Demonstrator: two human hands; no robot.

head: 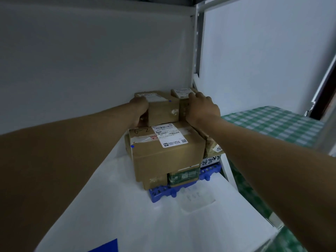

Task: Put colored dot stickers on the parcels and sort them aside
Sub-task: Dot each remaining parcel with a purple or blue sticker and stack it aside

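Sorting step in hand, by the look of it: placing or squaring a stickered box [160, 106] on top of the stack. Left hand [141, 110] wrapped round the box's left end, fingers curled at the lower corner. Right hand [201, 108] spread flat over the small box [183, 99] just beside it on the right, fingertips on its white label, pressing or steadying; grip on it not clear.

Next move, probably: settling both top boxes flush against each other and square on the big box [163, 148] beneath, then letting go without tipping the pile. Calls for an even push from both sides and a slow release, since the stack looks uneven lower down.

Top box: plain brown cardboard, a pale label on its top, a small blue dot [170, 101] near the upper right edge of the front face, a white scuffed patch lower right. Big box beneath: white shipping label, tape, handwriting, and a blue dot too at its left corner. Whole stack standing on a blue pallet [163, 192] in the back corner of a white shelf [127, 215].
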